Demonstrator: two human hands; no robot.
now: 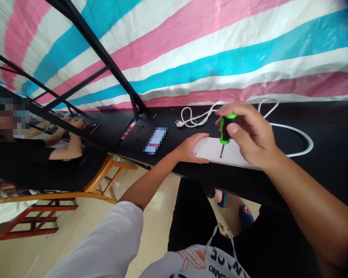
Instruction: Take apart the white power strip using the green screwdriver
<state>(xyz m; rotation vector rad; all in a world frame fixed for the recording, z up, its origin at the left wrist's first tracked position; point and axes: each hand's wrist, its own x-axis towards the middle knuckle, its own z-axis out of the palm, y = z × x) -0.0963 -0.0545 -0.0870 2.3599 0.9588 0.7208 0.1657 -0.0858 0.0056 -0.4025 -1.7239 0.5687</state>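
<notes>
A long white power strip (211, 148) lies on the black table, its plain face with small screw holes turned up. Around its left end my left hand (191, 148) is wrapped, thumb and fingers on opposite edges. My right hand (252, 133) grips a black and green screwdriver (225, 129) by the handle, held nearly upright. The screwdriver's tip meets the white face at a small hole. My right hand and wrist hide part of the strip's right end. A white power cord (304, 139) loops behind and to the right, ending in a plug (179, 123) at the left.
A phone (156, 141) with a blurred screen lies left of my left hand on the black table (330, 166). Black metal frame bars (104, 58) rise at the left. Beyond them a person in black (60, 152) sits by a wooden chair (100, 179). Striped sheeting (220, 58) hangs behind.
</notes>
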